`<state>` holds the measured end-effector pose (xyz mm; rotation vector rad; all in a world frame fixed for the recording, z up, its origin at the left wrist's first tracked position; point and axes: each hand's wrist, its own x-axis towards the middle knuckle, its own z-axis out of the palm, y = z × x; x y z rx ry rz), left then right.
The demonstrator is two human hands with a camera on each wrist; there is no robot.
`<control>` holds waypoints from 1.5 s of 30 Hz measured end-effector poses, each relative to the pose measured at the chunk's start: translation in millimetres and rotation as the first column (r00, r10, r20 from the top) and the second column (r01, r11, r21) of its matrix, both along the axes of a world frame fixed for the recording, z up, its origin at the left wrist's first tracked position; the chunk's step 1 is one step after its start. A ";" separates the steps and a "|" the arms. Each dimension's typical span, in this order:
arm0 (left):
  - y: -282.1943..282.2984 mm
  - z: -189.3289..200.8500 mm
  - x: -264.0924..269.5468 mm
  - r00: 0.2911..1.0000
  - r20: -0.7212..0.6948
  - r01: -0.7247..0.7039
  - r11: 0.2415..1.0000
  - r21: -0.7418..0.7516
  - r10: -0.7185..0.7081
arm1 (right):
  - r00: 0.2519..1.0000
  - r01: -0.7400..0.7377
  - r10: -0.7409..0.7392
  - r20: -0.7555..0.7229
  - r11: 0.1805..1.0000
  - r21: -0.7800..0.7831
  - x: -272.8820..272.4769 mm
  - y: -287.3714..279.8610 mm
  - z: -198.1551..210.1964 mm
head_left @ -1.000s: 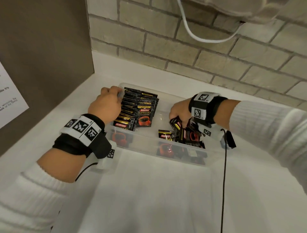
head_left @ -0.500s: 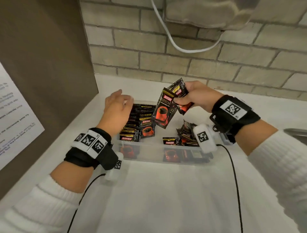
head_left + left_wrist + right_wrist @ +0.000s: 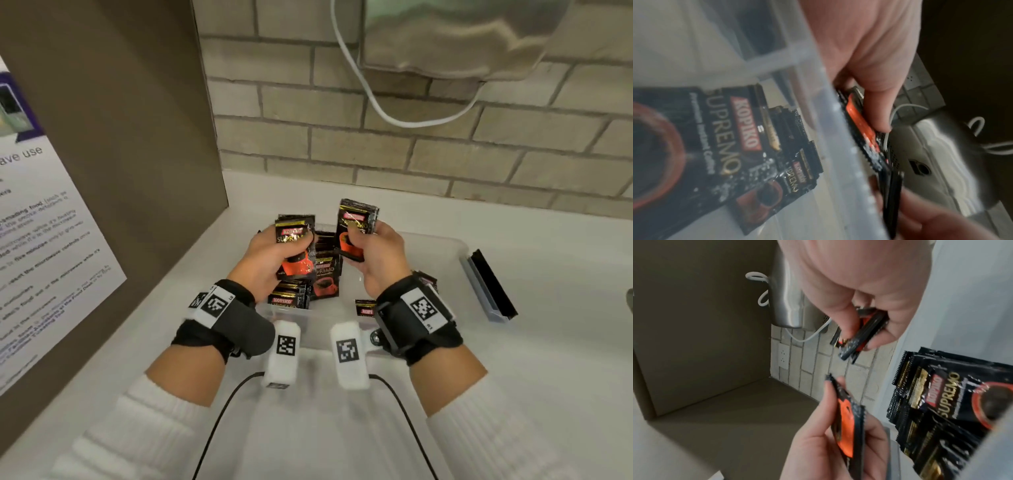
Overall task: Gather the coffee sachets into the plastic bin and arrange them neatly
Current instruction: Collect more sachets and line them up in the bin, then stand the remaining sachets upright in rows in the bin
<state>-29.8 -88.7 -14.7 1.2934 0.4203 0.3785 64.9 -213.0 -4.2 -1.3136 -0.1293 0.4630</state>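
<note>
Both hands hover over the clear plastic bin (image 3: 445, 247). My left hand (image 3: 274, 255) grips one black-and-orange coffee sachet (image 3: 295, 248) upright, thumb on its front. To its right, my right hand (image 3: 373, 251) pinches a small stack of sachets (image 3: 356, 226). Below them, more sachets (image 3: 325, 275) lie in a row in the bin's left half, with a loose one (image 3: 365, 309) near the front wall. The left wrist view shows my thumb (image 3: 875, 97) pressing the held sachet (image 3: 863, 129) edge-on. In the right wrist view the stack (image 3: 863, 335) sits between thumb and fingers.
A grey-and-black strip (image 3: 486, 287) lies on the white counter right of the bin. A brown panel (image 3: 120, 137) with a paper notice (image 3: 51, 257) stands at the left. The brick wall (image 3: 445, 161) is behind, with a metal appliance (image 3: 462, 34) and white cable above.
The right hand lifted a bunch of sachets out of the bin. The left hand left the row in the bin, rose and now holds one sachet beside the right hand's stack.
</note>
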 end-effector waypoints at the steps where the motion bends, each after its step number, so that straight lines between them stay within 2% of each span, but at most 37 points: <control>1: 1.6 -0.2 -0.6 0.999 0.022 -0.026 0.999 -0.021 0.027 | 0.999 0.023 -0.023 -0.026 1.000 0.020 -1.3 -1.6 -3.0; 4: 4.3 -0.9 -0.4 0.997 0.058 -0.044 0.995 -0.093 0.050 | 0.999 -0.003 0.006 -0.053 0.999 0.050 -6.8 -4.6 -9.9; 9: 0.5 -0.6 3.6 0.997 0.077 -0.007 0.986 -0.167 0.020 | 0.995 -0.098 0.097 0.030 0.993 0.062 -23.1 3.6 -13.7; 12: -0.1 -2.7 4.7 0.997 0.072 0.035 0.987 -0.158 -0.023 | 0.995 -0.096 0.093 0.032 0.989 0.109 -28.7 3.4 -19.9; 16: -0.4 -3.9 4.9 0.990 0.074 0.130 0.985 -0.115 -0.122 | 0.999 -0.010 0.015 -0.034 0.989 0.147 -24.9 -1.3 -21.1; 21: -1.4 -6.4 7.9 0.996 0.029 0.085 0.996 -0.021 -0.084 | 0.999 -0.030 0.027 0.037 0.995 0.093 -24.9 0.7 -21.8; 24: -2.6 -7.4 8.3 0.999 0.009 0.053 0.998 -0.020 -0.053 | 0.995 -0.045 0.056 -0.081 0.991 0.126 -21.1 1.7 -24.0; 28: -2.5 -4.2 8.3 0.998 0.043 0.058 0.996 -0.068 -0.055 | 0.909 -0.085 0.221 -0.354 0.928 0.362 -12.3 1.5 -29.2; 31: -3.9 -3.9 6.8 0.994 0.076 0.083 0.994 -0.065 -0.078 | 0.877 -0.127 0.296 -0.378 0.902 0.413 -10.6 1.1 -31.0; 35: -7.4 -3.8 5.8 0.992 0.110 0.058 0.998 0.019 -0.060 | 0.908 -0.146 0.252 -0.334 0.939 0.311 -14.7 3.1 -26.8; 38: -8.2 -4.2 6.6 0.995 0.098 0.005 0.996 0.084 -0.014 | 0.972 -0.190 0.203 -0.121 0.975 0.113 -22.2 3.5 -21.3; 40: -8.8 -3.8 7.4 0.996 0.084 -0.035 0.993 0.115 0.025 | 0.974 -0.224 0.224 0.027 0.975 0.004 -28.3 5.6 -19.1; 45: -11.6 -1.6 8.3 0.987 0.091 -0.156 0.936 0.316 0.133 | 0.940 -0.251 0.290 0.180 0.944 -0.213 -34.6 10.5 -18.0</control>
